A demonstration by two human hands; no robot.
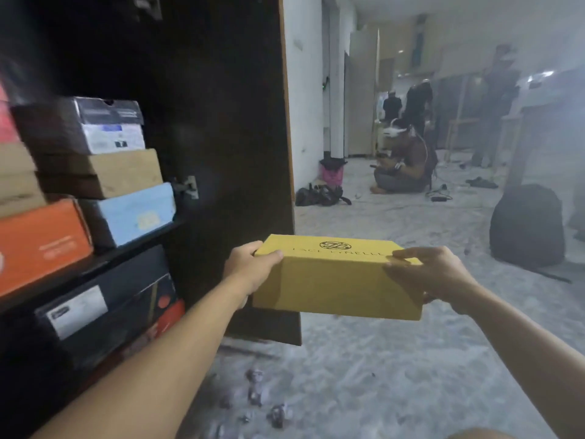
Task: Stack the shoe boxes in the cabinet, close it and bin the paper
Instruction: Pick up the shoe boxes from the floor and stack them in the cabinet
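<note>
Yellow shoe box [337,280] is up in the air, carried level between both hands, out in front of the open cabinet door [228,153] and not yet inside. Left hand [250,270] clamps the near left end, thumb over the lid edge; right hand [427,277] clamps the right end the same way, fingers curled round the corner. So both grips are closed on the box, one at each end.

Over on the left, the cabinet [95,42] is already well stocked. On the upper shelf sit a black-and-white box [104,125] on top, a tan box [123,172] under it, a pale blue box [136,213] at the bottom of that pile, and an orange box [41,245] beside it. Below the shelf, a dark box [104,308] with a white label rests on something red, too blurred to read.

By my reckoning the stacking is well along but not finished: this yellow one still has to go in, and there looks to be room above the upper pile. After that the door has to be swung shut. And the paper job is untouched: crumpled paper scraps [256,388] lie on the floor [380,375] just below the door. No bin is clearly visible from here, though a pink container [332,174] stands far back by the wall.
</note>
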